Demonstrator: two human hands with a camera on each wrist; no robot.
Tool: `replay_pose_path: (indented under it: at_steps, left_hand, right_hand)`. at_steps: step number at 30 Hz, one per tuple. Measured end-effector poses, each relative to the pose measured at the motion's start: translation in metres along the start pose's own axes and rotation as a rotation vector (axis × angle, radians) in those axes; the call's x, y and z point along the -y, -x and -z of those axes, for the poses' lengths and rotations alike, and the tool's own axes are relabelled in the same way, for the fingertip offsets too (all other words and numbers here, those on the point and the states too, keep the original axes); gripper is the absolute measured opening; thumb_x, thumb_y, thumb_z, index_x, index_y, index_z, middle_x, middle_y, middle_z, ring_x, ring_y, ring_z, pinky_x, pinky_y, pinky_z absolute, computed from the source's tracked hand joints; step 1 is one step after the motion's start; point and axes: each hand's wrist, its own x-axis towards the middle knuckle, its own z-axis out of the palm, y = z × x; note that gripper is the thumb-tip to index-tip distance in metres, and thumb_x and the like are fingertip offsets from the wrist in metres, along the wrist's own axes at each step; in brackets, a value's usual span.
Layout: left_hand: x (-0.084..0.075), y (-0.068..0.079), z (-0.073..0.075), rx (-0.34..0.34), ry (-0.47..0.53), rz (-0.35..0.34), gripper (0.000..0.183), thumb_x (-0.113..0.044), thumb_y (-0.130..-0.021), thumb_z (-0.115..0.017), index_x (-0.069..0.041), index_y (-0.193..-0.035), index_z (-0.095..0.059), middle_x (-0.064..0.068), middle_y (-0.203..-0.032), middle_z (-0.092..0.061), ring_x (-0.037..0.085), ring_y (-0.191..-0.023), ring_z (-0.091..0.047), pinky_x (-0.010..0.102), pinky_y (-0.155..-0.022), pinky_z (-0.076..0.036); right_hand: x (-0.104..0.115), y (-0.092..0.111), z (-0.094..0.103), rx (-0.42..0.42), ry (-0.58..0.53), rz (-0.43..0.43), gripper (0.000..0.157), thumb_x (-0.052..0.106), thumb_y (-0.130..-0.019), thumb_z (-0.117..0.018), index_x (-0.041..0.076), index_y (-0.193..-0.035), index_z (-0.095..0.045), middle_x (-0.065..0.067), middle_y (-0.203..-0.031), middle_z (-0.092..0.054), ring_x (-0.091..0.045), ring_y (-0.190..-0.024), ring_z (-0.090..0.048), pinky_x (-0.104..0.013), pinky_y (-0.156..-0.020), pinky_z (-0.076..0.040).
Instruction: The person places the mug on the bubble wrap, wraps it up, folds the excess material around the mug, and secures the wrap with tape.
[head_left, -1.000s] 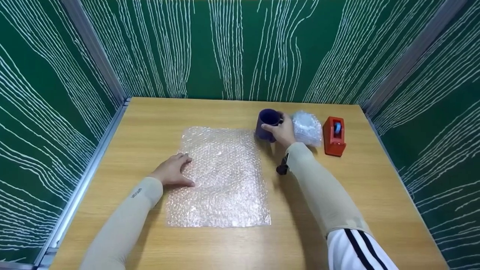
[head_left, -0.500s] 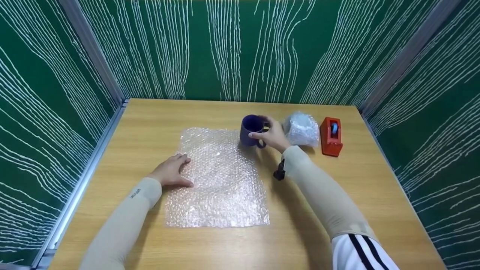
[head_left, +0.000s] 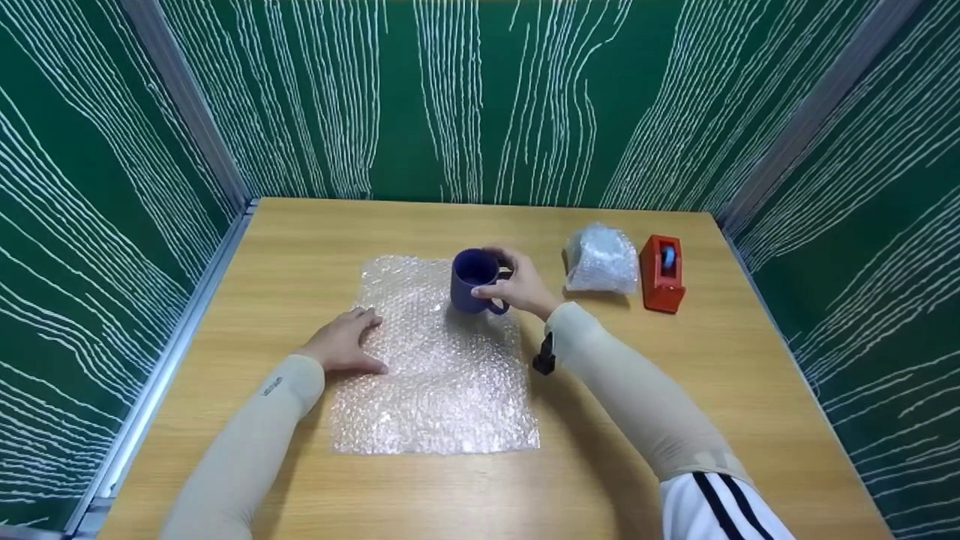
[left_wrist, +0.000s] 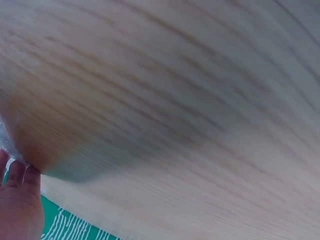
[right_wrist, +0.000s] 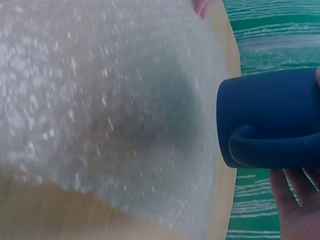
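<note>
My right hand grips a dark blue mug by its side, thumb near the rim and fingers behind it. The mug is upright over the upper right part of a flat bubble wrap sheet. In the right wrist view the mug shows its handle and base, with a gap between base and sheet. My left hand rests on the left edge of the sheet, fingers and thumb spread. The left wrist view catches only part of that hand at its lower left corner.
A bubble-wrapped bundle sits at the back right of the wooden table. Beside it stands a red tape dispenser with a blue roll. Green walls with white lines enclose the table's back and sides.
My right hand has carried the mug left and toward me, from beside the wrapped bundle to over the bubble wrap sheet. The left hand has stayed in place.
</note>
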Motion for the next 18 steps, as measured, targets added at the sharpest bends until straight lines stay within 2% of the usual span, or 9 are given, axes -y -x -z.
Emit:
replay_pose_path:
  at_steps: [10,18]
  left_hand:
    - [-0.002,0.001,0.000,-0.021,-0.003,-0.028,0.110,-0.061,-0.075,-0.093,-0.009,-0.162,-0.048,0.026,-0.173,-0.036,0.049,-0.161,-0.031,0.063,-0.133,-0.027]
    - [-0.002,0.002,0.001,-0.019,-0.004,-0.030,0.110,-0.059,-0.076,-0.092,-0.009,-0.162,-0.047,0.026,-0.173,-0.035,0.050,-0.161,-0.031,0.065,-0.132,-0.027]
  right_hand:
    - [-0.001,0.005,-0.023,0.149,0.011,0.040,0.083,0.009,-0.080,-0.095,0.002,-0.153,-0.056,-0.019,-0.151,-0.063,-0.039,-0.137,-0.063,-0.053,-0.117,-0.053]
    - [-0.003,0.010,-0.040,0.230,-0.002,0.075,0.083,0.007,-0.079,-0.094,0.000,-0.152,-0.057,-0.020,-0.146,-0.066,-0.037,-0.134,-0.064,-0.050,-0.117,-0.054]
